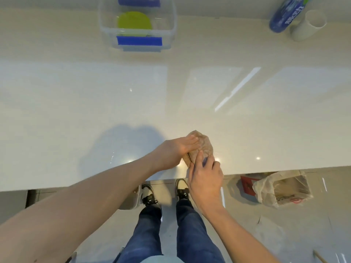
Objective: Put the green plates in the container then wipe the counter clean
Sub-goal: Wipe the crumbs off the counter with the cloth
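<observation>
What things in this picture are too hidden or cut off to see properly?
All in the head view:
- Green plates: the container wall blurs them, so their number is unclear.
- Cloth: the left hand and right hand cover part of it.
- Blue bottle: its top is cut off by the top edge.
- Bag on the floor: its contents are unreadable.

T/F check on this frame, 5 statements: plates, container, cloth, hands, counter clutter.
1. The green plates lie inside the clear container. True.
2. The container has its lid on. False: its top is open, with blue clips on the near and far sides.
3. Both hands are on the brownish cloth. True: the left hand and the right hand touch it near the counter's front edge.
4. The cloth sits beside the container. False: it lies well apart from it, at the near edge.
5. A blue bottle stands at the far right. True, beside a white tube.
</observation>
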